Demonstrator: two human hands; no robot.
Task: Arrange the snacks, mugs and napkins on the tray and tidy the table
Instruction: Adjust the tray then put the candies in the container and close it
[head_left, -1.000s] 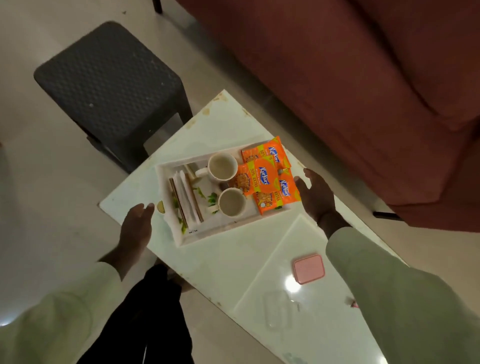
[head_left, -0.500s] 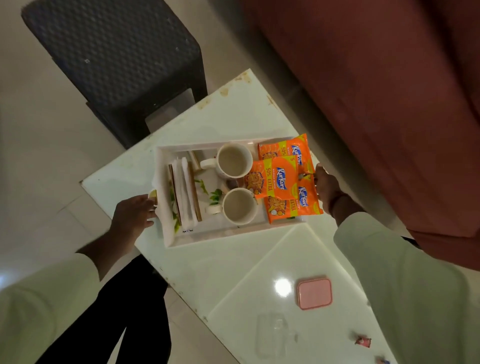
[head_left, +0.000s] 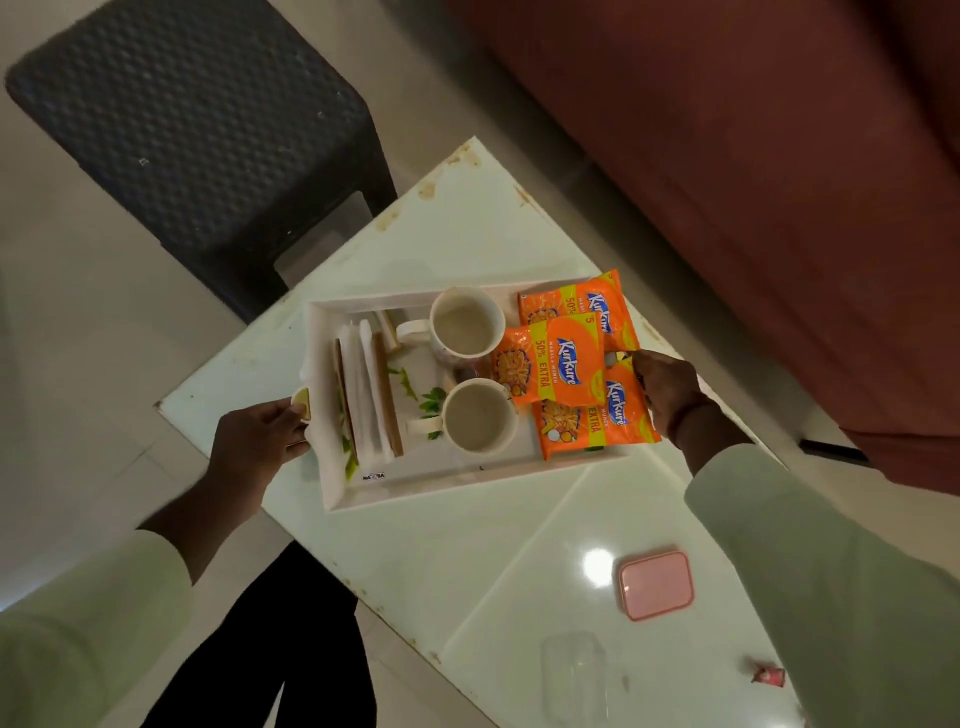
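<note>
A white rectangular tray (head_left: 441, 480) sits on the pale table (head_left: 467, 551). On it stand two cream mugs (head_left: 465, 325) (head_left: 475, 415), a stack of napkins (head_left: 366, 395) at its left side and three orange snack packets (head_left: 563, 361) at its right side. My left hand (head_left: 260, 439) grips the tray's left rim. My right hand (head_left: 665, 395) holds the tray's right end, its fingers partly under the packets.
A pink lid or box (head_left: 655, 584), a clear glass (head_left: 574, 675) and a small red wrapper (head_left: 769, 674) lie on the near part of the table. A dark stool (head_left: 197, 119) stands at the far left, a brown sofa (head_left: 753, 171) on the right.
Both hands moved in from beside the tray and closed on its two ends. The camera came closer over the tray.
</note>
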